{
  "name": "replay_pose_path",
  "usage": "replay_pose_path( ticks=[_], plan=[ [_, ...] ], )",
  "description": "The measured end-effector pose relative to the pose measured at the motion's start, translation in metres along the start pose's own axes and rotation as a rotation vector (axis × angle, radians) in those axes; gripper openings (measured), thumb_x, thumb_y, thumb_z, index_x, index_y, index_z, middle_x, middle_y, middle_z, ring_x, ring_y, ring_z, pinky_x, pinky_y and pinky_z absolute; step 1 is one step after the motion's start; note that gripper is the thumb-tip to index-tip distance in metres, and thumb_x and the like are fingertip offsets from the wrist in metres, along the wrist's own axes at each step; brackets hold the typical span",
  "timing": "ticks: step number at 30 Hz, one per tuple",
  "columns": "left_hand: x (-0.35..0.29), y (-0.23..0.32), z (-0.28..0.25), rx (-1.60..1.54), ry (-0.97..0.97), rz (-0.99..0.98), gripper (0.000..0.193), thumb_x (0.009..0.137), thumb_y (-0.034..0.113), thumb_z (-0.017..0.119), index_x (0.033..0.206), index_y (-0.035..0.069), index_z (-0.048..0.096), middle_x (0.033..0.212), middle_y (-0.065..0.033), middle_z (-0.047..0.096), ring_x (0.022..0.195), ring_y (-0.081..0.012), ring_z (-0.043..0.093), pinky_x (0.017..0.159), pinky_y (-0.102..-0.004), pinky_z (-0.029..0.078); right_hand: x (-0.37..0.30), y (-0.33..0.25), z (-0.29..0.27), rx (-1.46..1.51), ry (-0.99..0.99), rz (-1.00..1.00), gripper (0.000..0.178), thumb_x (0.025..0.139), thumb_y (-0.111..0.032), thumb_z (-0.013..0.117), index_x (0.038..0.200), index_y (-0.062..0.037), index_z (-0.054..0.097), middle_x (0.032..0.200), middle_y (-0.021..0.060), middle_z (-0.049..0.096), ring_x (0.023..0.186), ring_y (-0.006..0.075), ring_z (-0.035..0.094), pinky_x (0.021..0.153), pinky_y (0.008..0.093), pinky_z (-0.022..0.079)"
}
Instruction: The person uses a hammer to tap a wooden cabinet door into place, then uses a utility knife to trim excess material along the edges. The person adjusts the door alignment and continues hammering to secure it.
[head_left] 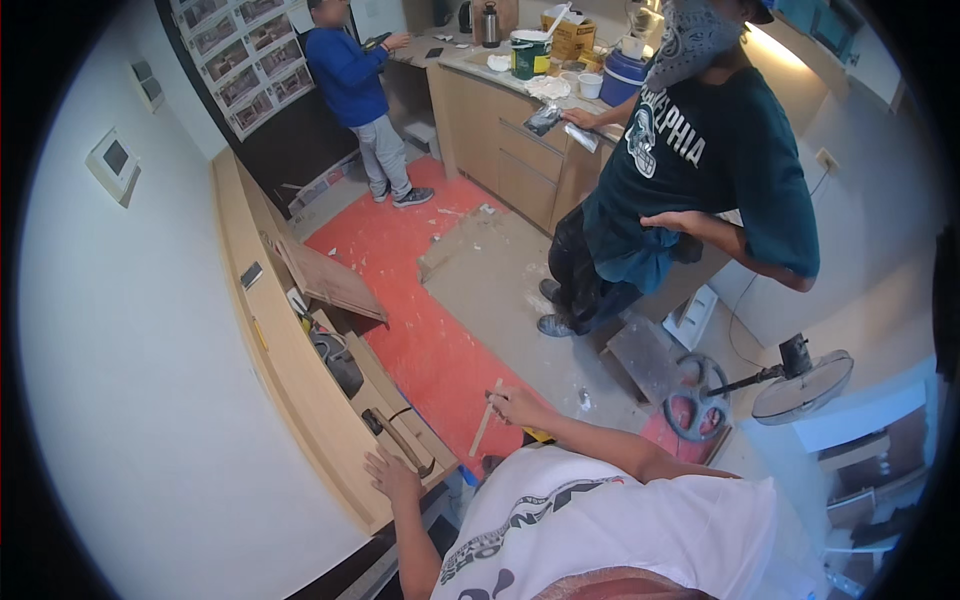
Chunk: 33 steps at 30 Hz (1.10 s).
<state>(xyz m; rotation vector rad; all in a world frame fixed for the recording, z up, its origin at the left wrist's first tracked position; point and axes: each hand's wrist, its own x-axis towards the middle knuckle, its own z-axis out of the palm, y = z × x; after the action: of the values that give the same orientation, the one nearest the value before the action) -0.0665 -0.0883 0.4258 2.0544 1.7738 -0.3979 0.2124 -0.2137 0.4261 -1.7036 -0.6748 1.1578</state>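
My left hand (395, 475) rests with its fingers spread on the edge of a long, light wooden cabinet (290, 400) along the white wall. Close to its fingertips, in the cabinet's open drawer-like part, lies a hammer-like tool (402, 440) with a wooden handle. My right hand (520, 407) is closed on one end of a thin, flat wooden strip (487, 420), which slants downward over the red floor covering. Farther along that open part sit a dark grey bag-like item (338, 365) and some cables.
A loose wooden panel (330, 280) leans by the cabinet. At right stands a person in a dark green shirt (700, 170), holding a flat putty tool (543, 120). Another person in blue (345, 75) is by the cluttered counter (480, 65). A fan (803, 387) stands at right.
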Motion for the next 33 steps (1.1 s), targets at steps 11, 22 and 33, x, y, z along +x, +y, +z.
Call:
replay_pose_path(
  ticks=[11, 22, 33],
  plan=[
    [0.002, 0.015, 0.031, -0.004, 0.028, -0.087, 0.095, 0.086, 0.031, 0.069, 0.152, -0.007, 0.013, 0.160, -0.0306, 0.003, 0.147, -0.0515, 0.009, 0.112, -0.0617, 0.029, 0.005, 0.000, 0.012, -0.150, -0.032, 0.043, 0.028, 0.094, -0.026, 0.050, 0.086, -0.0036, 0.063, 0.071, 0.0089, 0.064, 0.061, 0.0198, 0.064, 0.057, 0.0348, 0.052],
    [0.000, 0.005, 0.029, -0.231, 0.121, -0.011, 0.090, 0.084, 0.025, 0.073, 0.150, -0.006, 0.021, 0.154, -0.0327, 0.024, 0.142, -0.0483, 0.026, 0.108, -0.0518, 0.041, 0.004, 0.007, 0.007, -0.219, -0.046, -0.045, 0.027, 0.091, -0.026, 0.052, 0.084, -0.0029, 0.064, 0.071, 0.0133, 0.065, 0.062, 0.0257, 0.064, 0.059, 0.0399, 0.050],
    [0.010, 0.046, -0.295, -0.538, 0.640, 0.445, 0.067, 0.097, 0.022, 0.061, 0.154, 0.007, 0.029, 0.152, -0.0217, 0.041, 0.138, -0.0342, 0.043, 0.115, -0.0429, 0.032, 0.007, 0.006, 0.002, -0.274, -0.164, 0.081, 0.026, 0.097, -0.027, 0.055, 0.097, -0.0045, 0.067, 0.074, 0.0040, 0.065, 0.063, 0.0129, 0.063, 0.060, 0.0289, 0.054]
  ],
)
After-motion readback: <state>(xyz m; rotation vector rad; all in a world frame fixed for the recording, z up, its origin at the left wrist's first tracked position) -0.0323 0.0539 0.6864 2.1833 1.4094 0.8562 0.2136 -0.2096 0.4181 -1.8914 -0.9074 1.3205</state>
